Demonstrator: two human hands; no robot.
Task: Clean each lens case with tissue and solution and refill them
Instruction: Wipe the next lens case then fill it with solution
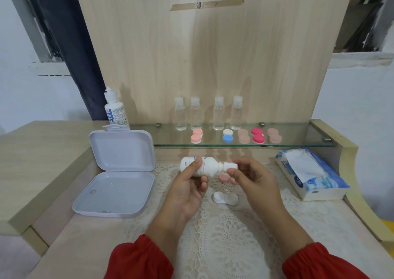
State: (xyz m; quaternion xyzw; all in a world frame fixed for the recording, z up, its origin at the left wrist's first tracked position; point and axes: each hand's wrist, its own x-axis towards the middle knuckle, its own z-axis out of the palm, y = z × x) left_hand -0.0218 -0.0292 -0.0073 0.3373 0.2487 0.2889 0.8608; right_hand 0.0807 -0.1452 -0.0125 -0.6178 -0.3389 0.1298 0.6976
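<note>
My left hand (187,189) grips a white solution bottle (207,166) held sideways above the lace mat, its neck pointing right. My right hand (248,176) pinches the bottle's white cap (231,165) between thumb and fingers. Below the hands an open white lens case (225,198) lies on the mat. Two pink caps (226,178) lie just behind it, partly hidden by my right hand. A pack of tissues (310,172) sits at the right with a sheet sticking out.
A glass shelf (298,143) carries several closed lens cases (258,136) and clear small bottles (218,113). An open white plastic box (117,174) stands at the left. Another solution bottle (116,109) stands behind it.
</note>
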